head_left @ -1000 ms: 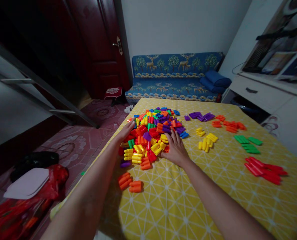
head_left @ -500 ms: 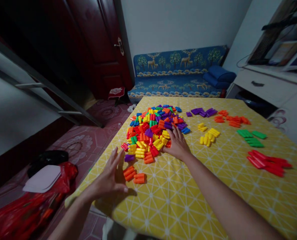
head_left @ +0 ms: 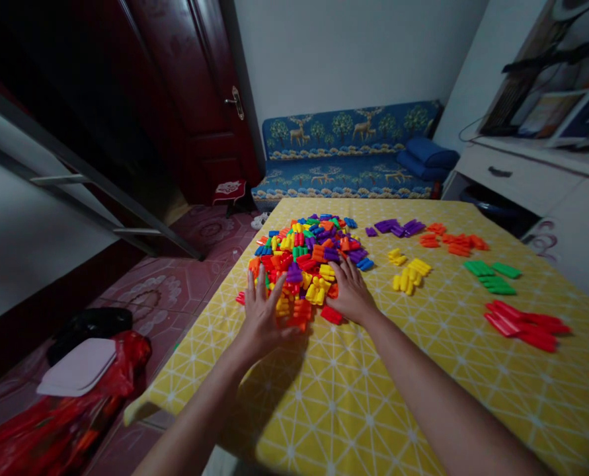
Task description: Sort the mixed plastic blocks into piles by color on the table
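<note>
A heap of small plastic pieces (head_left: 301,251) in red, yellow, orange, green, blue and purple lies on the yellow patterned cloth (head_left: 344,390). At the heap's near left edge is my left hand (head_left: 262,320), its fingers spread over the pieces and nothing held. My right hand (head_left: 351,291) rests against the near right side, fingers apart, touching yellow and orange pieces. Separate groups lie to the right: purple (head_left: 400,227), orange (head_left: 457,242), yellow (head_left: 411,275), green (head_left: 495,281) and red (head_left: 525,325).
Beyond the table stands a blue sofa (head_left: 324,173) by a dark red door (head_left: 195,99). A metal ladder (head_left: 90,185) leans at the left, above a red plastic bag (head_left: 66,423) on the floor. A white cabinet (head_left: 532,178) is at the right.
My left hand has moved right and forward onto the heap's near edge, and the loose orange pieces there are pushed against the heap. A red piece now lies beside my right hand. The view has shifted slightly.
</note>
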Demonstrator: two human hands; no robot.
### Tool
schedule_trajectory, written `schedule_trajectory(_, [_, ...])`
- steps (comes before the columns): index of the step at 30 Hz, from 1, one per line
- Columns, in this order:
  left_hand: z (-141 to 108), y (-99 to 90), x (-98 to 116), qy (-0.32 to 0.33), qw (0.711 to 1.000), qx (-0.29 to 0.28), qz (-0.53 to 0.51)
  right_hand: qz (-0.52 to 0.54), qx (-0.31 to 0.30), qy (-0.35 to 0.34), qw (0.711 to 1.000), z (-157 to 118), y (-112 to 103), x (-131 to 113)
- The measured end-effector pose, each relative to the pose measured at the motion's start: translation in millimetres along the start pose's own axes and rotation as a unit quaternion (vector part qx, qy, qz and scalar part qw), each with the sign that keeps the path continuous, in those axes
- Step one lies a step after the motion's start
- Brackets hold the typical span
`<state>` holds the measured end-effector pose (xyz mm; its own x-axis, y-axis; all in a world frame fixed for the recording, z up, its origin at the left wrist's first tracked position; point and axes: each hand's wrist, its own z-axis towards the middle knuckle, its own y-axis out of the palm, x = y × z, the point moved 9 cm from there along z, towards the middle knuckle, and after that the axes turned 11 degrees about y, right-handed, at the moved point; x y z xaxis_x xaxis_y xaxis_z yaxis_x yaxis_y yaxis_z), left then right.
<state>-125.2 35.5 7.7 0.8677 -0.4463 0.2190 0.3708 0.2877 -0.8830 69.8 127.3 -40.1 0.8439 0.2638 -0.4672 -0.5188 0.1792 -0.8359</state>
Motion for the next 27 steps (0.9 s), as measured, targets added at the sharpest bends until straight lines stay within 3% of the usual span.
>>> schedule_trajectory(3, [20.7, 0.9, 39.8, 0.044, 0.999, 0.01, -0.03, 0.073, 0.005, -0.012, 0.997, -0.7, -7.8, 2.0])
schedule_trajectory(6, [44.0, 19.6, 67.5, 0.061, 0.998, 0.012, -0.027, 0.17, 0.024, -0.001, 0.985, -1.3, -20.0, 8.1])
schedule_trajectory(10, [60.2, 48.5, 77.9, 0.05, 0.999, 0.016, 0.01, 0.271, 0.165, 0.049, 0.947, -7.3, -48.0, 25.9])
schedule_trajectory(12, [59.6, 54.4, 76.4, 0.043, 0.998, 0.031, 0.02, 0.265, 0.246, 0.074, 0.929, -11.1, -58.0, 35.7])
schedule_trajectory(14, [56.9, 56.3, 73.9, 0.04, 0.998, 0.04, 0.024, 0.234, 0.281, 0.124, 0.923, -6.8, -58.2, 48.6])
schedule_trajectory(16, [55.0, 56.6, 71.7, 0.037, 0.998, 0.041, 0.023, 0.19, 0.26, 0.197, 0.926, 7.9, -49.9, 64.0])
schedule_trajectory(19, [55.1, 56.5, 69.6, 0.031, 0.999, 0.038, 0.019, 0.109, 0.159, 0.275, 0.942, 42.4, -30.6, 77.6])
schedule_trajectory(23, [56.8, 57.6, 69.1, 0.024, 0.999, 0.036, 0.013, 0.057, 0.016, 0.261, 0.963, 84.1, -5.1, 66.8])
schedule_trajectory(27, [57.0, 58.4, 68.4, 0.017, 0.999, 0.038, 0.009, 0.055, -0.057, 0.238, 0.968, 99.3, 13.0, 53.9])
